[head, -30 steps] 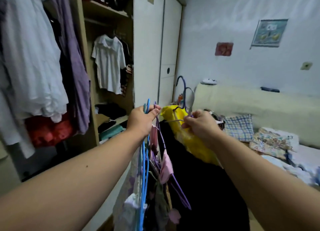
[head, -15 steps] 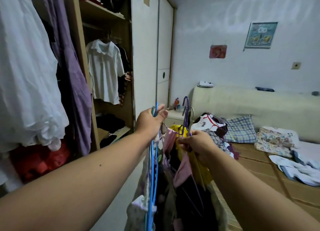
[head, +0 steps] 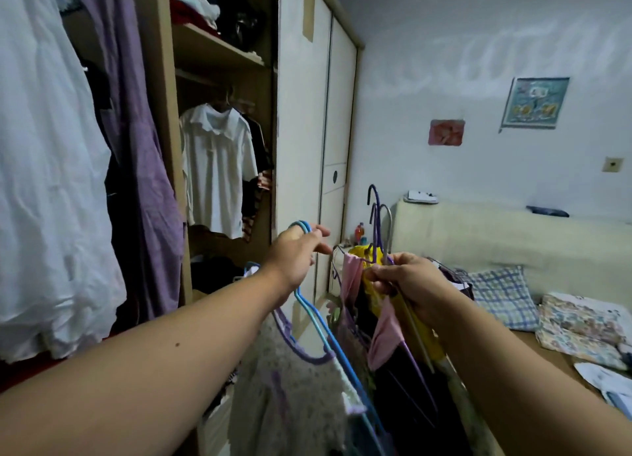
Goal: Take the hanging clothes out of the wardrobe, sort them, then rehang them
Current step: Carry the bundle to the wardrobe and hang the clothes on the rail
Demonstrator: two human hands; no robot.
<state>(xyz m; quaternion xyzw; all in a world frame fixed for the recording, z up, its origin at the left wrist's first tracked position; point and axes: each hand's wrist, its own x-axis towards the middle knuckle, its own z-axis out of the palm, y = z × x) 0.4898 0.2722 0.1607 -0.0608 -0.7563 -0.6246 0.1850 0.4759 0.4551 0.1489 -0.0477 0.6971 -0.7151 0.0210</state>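
Nearest, a pale knitted top with purple trim (head: 294,384) hung from thin blue plastic hangers (head: 302,225). The left hand (head: 294,257) held their necks with loosely curled fingers (head: 319,231). With so loose a hold, I judge the hangers could slide out, or the top could slip off.

Just beside, the right hand (head: 407,284) tightly pinched a bundle of purple and metal wire hangers (head: 378,223) carrying pink, yellow and dark clothes (head: 386,332). Their hooks crossed, so they might tangle when separated.

Farther, the open wooden wardrobe (head: 164,113) held a white short-sleeved shirt (head: 219,168). A large white garment (head: 44,182) and a long purple garment (head: 136,141) hung before its left part and could obstruct rehanging. A checked pillow (head: 502,298) lay on the wooden bed (head: 525,341) beyond.
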